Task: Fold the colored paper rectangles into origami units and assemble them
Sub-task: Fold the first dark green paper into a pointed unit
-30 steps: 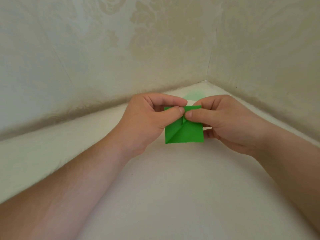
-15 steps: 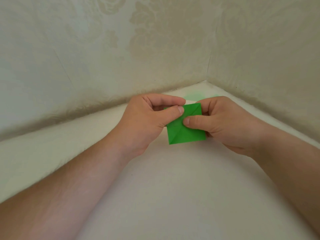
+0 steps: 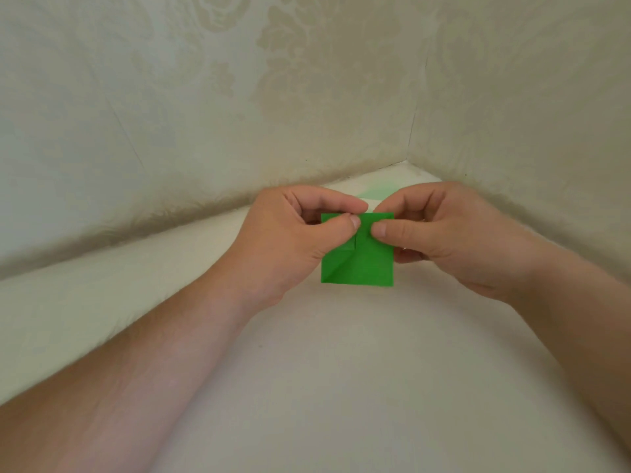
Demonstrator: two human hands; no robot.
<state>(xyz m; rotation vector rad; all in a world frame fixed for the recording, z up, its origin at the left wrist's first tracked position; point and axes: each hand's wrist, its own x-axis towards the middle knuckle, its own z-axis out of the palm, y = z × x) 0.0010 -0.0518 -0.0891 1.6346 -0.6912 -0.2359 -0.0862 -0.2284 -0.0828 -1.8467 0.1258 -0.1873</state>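
Observation:
A green folded paper unit (image 3: 362, 268), roughly square with a diagonal crease at its lower left, is held above the white table (image 3: 341, 387). My left hand (image 3: 290, 240) pinches its upper left part between thumb and forefinger. My right hand (image 3: 444, 237) pinches its upper right part, thumb on the front face. The two thumbs nearly meet at a short vertical slit near the top middle. The paper's top edge is partly hidden by my fingers.
Pale patterned walls (image 3: 205, 114) enclose the table on the far and right sides, meeting in a corner (image 3: 409, 158). A faint green glow (image 3: 379, 192) lies on the table just behind my hands.
The paper, tilted half a second ago, is now level and square to me again. My right thumb has moved back up beside the left thumb at the top middle.

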